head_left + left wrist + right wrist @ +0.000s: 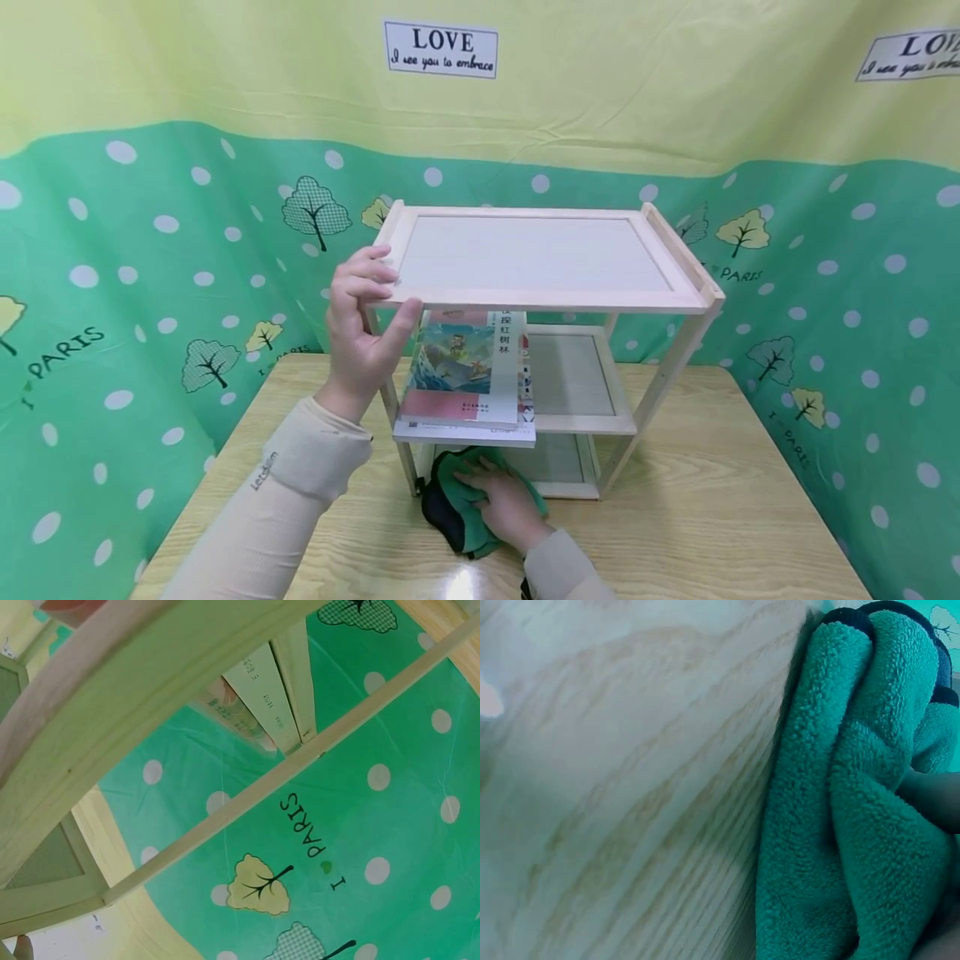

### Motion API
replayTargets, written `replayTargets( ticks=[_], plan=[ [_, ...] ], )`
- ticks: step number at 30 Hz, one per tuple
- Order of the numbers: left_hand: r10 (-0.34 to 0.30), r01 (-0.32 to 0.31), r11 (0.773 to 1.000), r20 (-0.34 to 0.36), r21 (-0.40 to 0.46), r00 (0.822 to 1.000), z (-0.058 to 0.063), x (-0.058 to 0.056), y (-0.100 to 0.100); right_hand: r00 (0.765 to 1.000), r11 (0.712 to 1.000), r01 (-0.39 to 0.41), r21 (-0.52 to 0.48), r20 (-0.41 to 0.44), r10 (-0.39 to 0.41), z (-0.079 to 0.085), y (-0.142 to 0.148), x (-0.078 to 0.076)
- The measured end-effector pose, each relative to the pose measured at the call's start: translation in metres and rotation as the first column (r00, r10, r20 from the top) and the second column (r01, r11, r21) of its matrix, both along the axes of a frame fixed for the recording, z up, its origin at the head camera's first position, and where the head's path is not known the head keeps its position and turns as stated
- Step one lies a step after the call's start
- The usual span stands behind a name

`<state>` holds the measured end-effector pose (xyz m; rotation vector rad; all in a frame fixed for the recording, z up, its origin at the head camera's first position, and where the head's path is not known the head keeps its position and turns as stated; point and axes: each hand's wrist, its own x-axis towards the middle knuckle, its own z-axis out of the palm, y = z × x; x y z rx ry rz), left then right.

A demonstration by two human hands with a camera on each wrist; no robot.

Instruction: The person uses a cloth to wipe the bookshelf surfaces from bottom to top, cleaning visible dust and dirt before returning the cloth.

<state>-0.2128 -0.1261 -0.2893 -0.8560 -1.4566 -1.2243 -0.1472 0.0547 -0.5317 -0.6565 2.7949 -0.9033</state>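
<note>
cloth — green with black edging

Your left forearm slants up from the lower left of the frame, its wrist bare, carrying your left hand to left of centre. There you grip with the fingers bent over toward the right, while the thumb stands well apart below them and angles up to the right. Your right forearm enters at the bottom edge, right of centre. Your right hand presses at lower centre, back upward, fingers extended toward the upper left.
</note>
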Motion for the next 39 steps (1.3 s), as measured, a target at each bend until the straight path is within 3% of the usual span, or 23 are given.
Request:
replayTargets(
  ticks=[11,23,39],
  plan=[
    [0.003,-0.003,1.0,-0.001,-0.006,1.0,0.0,0.0,-0.001,0.999,0.999,0.033,-0.016,-0.043,-0.034,0.001,0.007,0.003],
    [0.001,-0.001,1.0,0.001,0.0,1.0,-0.001,0.0,0.0,0.998,0.998,0.061,-0.012,-0.015,-0.061,-0.004,0.012,0.003],
    [0.004,-0.004,1.0,0.003,0.01,1.0,0.0,0.001,0.0,0.997,0.998,0.069,0.012,-0.047,-0.068,-0.003,0.017,0.005]
  ],
)
